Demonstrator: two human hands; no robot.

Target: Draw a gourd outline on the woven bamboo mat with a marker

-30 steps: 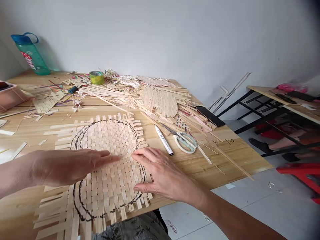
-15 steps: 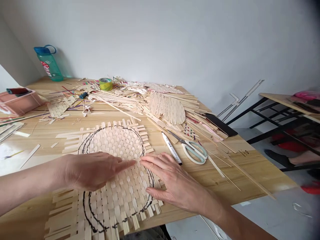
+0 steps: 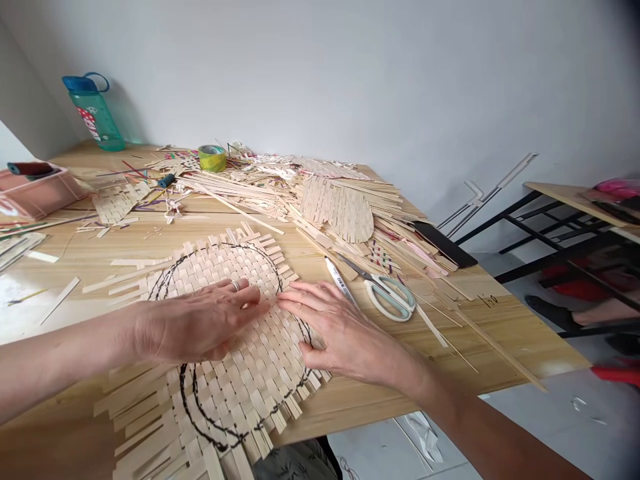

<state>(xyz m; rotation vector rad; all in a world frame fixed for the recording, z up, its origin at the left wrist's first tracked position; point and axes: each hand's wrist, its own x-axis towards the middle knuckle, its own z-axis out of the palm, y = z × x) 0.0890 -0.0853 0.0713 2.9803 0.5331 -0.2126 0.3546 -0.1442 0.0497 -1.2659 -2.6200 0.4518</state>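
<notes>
Two hands are unclenched, I see: the left hand (image 3: pixel 200 320) and right hand (image 3: pixel 347 337) press flat on the woven strip mat (image 3: pixel 235 393), which has swung slightly anticlockwise.

Dark marks on the wooden table (image 3: pixel 520 343), near its right edge, look like a 1 and then more signs, but they are hard to read. The white marker pen (image 3: pixel 341 281) has small dark letters. The green water bottle (image 3: pixel 93 115) has a red label with white writing. Both are too small to read.
</notes>
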